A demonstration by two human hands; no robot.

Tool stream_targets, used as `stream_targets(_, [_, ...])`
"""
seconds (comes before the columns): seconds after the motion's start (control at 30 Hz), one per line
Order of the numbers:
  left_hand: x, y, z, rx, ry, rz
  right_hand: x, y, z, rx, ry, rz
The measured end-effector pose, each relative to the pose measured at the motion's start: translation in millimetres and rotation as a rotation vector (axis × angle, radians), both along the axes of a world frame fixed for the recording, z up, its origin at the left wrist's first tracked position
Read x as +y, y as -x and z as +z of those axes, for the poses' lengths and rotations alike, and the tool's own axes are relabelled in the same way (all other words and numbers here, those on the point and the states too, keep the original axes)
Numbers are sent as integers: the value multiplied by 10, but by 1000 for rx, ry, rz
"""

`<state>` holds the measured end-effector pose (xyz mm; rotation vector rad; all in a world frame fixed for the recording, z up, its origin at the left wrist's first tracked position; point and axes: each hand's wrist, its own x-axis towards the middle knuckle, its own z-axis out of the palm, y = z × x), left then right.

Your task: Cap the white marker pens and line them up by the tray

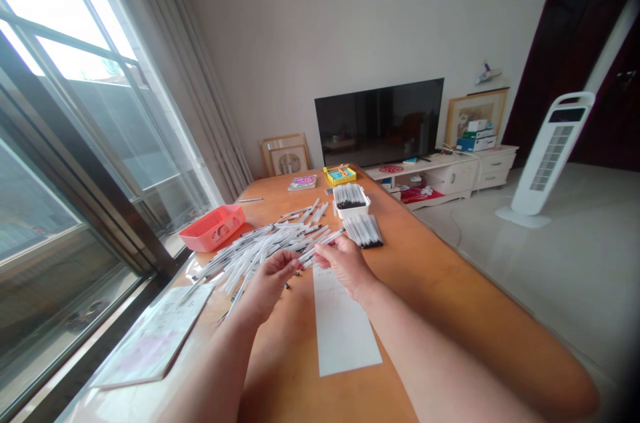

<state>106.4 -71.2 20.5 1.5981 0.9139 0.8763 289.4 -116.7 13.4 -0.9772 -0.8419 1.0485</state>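
A slim clear pen (333,236) slants between my hands above the table. My right hand (350,266) is closed around its barrel, thumb and fingers pinched together. At its lower end, the fingertips of my left hand (274,278) are pinched shut; exactly what they grip there is partly hidden. Left of and beyond my hands spreads a loose pile of clear pens (260,246) with black parts. Small black pieces (287,286) lie near my left hand. Beyond my right hand, a neat row of black-tipped pens (363,230) lies beside a white box (353,212) filled with similar pens.
A white paper strip (347,340) lies under my right wrist. On the left are a red-pink tray (213,230) and a large booklet (155,336). A small book (303,183) and yellow box (341,174) sit at the far end of the wooden table (430,290).
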Motion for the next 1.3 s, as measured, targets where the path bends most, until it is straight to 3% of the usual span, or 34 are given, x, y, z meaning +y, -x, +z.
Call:
stream_targets(0.37, [17, -2, -23, -258, 201, 5, -95, 99, 112, -29, -135, 43])
stream_targets(0.6, [-8, -23, 13, -364, 204, 12, -104, 110, 73, -46, -191, 48])
stream_targets(0.93, [-89, -38, 107, -327, 133, 17, -138, 140, 98, -27, -205, 48])
stream_targets(1.3, [-45, -29, 24, -369, 184, 11, -106, 172, 57, -45, -200, 55])
